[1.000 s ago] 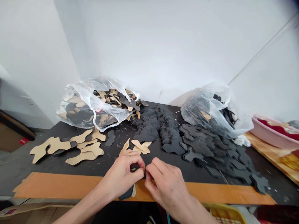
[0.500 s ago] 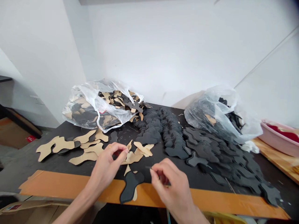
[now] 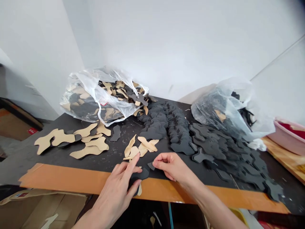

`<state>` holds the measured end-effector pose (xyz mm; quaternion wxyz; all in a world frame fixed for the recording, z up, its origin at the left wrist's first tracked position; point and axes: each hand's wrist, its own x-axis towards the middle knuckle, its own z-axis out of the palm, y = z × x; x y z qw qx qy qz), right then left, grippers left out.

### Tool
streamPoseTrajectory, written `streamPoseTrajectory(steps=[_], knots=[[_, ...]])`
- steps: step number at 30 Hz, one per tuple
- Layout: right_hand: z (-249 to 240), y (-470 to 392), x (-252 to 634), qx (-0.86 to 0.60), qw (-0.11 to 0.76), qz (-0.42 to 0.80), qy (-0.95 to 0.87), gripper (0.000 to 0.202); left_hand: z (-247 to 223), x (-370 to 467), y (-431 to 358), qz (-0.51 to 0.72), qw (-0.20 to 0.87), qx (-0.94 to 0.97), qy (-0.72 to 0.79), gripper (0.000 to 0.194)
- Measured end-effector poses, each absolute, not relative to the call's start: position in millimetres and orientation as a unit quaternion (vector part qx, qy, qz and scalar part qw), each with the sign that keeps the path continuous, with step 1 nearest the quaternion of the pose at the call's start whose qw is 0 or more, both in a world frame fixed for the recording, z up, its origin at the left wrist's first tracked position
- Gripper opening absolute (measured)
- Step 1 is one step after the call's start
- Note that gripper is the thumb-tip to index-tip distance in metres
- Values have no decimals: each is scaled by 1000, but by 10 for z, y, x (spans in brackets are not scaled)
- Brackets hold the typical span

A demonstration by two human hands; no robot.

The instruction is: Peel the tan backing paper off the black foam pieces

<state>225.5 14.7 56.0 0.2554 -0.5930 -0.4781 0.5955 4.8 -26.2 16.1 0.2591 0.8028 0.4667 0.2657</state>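
My left hand (image 3: 122,181) lies over a black wavy-edged flat piece (image 3: 144,173) at the table's front edge, its thumb and fingers spanning the piece and hiding much of it. A tan backing-like scrap (image 3: 139,190) pokes out beneath. Just to the right, my right hand (image 3: 172,165) pinches a small dark grey scrap (image 3: 151,166) between thumb and index finger, close to the black piece. Beyond my hands sits a loose heap of curled tan scraps (image 3: 134,151).
Overlapping rows of black pieces (image 3: 179,133) run back toward the wall, with more piled pieces (image 3: 214,149) at right. Tan pieces (image 3: 89,151) lie at left. Two plastic bags (image 3: 83,76) (image 3: 254,95) stand behind. Orange tape (image 3: 71,179) covers the front edge; a pink basin (image 3: 289,133) is far right.
My left hand has come down from the tan scraps onto the black piece. My right hand has moved slightly up, and the grey scrap in its pinch now shows clearly. The view has shifted slightly.
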Motion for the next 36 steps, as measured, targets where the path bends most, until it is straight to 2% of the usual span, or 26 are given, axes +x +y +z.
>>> streamPoseTrajectory(steps=[17, 36], knots=[[486, 182, 2213, -603, 202, 595, -492, 16, 105, 26, -245, 279, 275, 801, 453, 72], [438, 250, 2230, -601, 183, 566, -533, 11, 98, 30, -242, 283, 262, 805, 450, 71]])
